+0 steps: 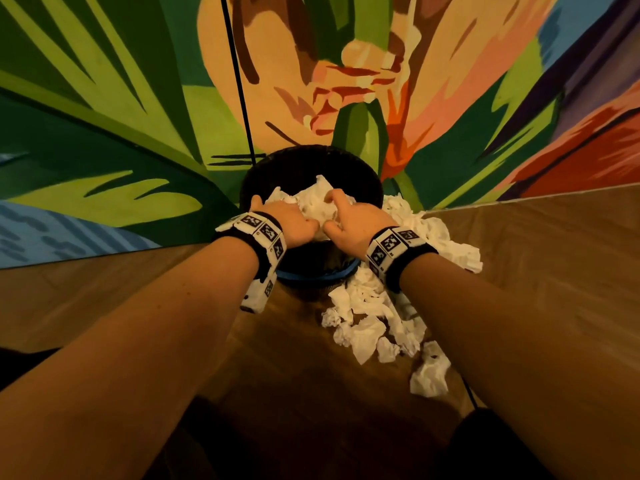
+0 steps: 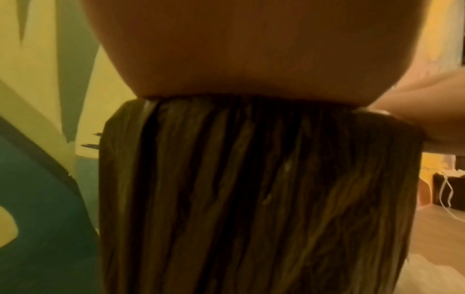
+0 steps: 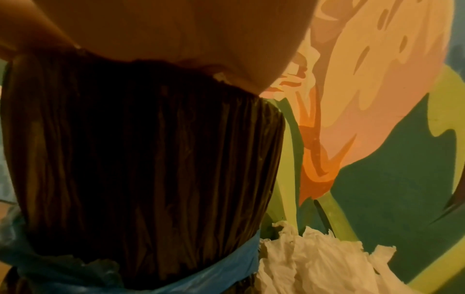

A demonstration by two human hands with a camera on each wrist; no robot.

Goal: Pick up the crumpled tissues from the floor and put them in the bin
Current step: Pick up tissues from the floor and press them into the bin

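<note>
A round bin (image 1: 360,178) lined with a black bag stands on the floor against the painted wall. Over its mouth my left hand (image 1: 294,216) and right hand (image 1: 341,213) both grip one wad of white crumpled tissues (image 1: 317,202), fingers curled into it. Several more crumpled tissues (image 1: 367,323) lie on the floor in front of and right of the bin, reaching the wall (image 1: 446,244). The wrist views show only the heels of my palms above the bin's pleated side (image 2: 251,199) (image 3: 138,159); my fingers are hidden there. Loose tissues (image 3: 314,268) lie at the bin's base.
A blue band (image 3: 226,274) of bag plastic wraps the bin low down. A black cable (image 1: 239,81) runs down the mural wall to behind the bin. Wooden floor (image 1: 536,254) spreads on both sides. A dark box with a white cord (image 2: 447,195) sits far off.
</note>
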